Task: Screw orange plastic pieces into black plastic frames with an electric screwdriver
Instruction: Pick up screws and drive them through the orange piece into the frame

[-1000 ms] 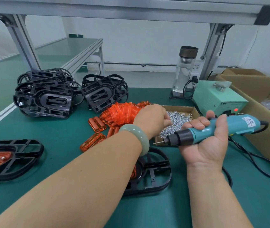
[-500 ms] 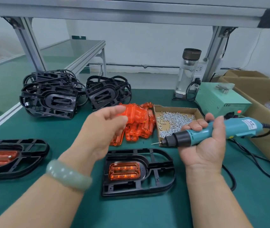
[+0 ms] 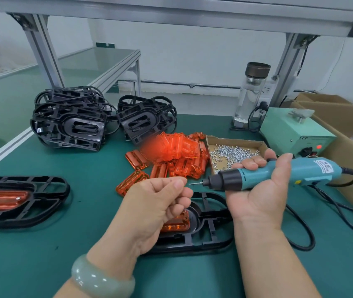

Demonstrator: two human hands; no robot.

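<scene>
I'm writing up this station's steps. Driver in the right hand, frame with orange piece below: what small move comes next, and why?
Probably bring the pinched fingertips of the left hand to the bit to seat a screw, if one is held; none shows. The right hand aims the electric screwdriver at them, close but apart, and the orange piece already sits in the black frame.

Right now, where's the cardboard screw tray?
Head view, right of centre: the cardboard screw tray sits between the orange pieces pile on its left and the green power box on its right, behind the electric screwdriver in the right hand.
</scene>
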